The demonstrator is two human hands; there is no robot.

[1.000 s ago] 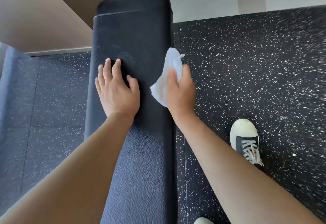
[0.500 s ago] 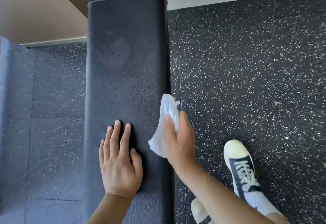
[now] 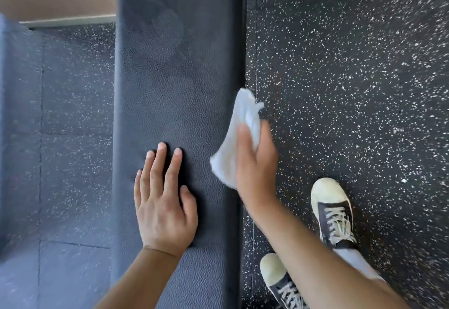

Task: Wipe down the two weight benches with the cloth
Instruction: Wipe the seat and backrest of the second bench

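A long black padded weight bench [image 3: 175, 77] runs from top to bottom through the middle of the view. My left hand [image 3: 162, 197] rests flat on its top, fingers straight and pointing away from me. My right hand [image 3: 255, 165] holds a crumpled white cloth [image 3: 240, 136] against the bench's right edge and side. A faint damp handprint shows on the pad further up. At the far left edge, part of a second dark pad [image 3: 12, 126] is visible.
Black rubber flooring with white specks [image 3: 352, 77] lies on both sides of the bench. My two feet in dark sneakers with pale toe caps [image 3: 332, 206] stand right of the bench. A beige wall with a white skirting [image 3: 68, 20] is at top left.
Both hands have slid back along the bench toward me, the cloth travelling down the right edge. My feet have come further into view.
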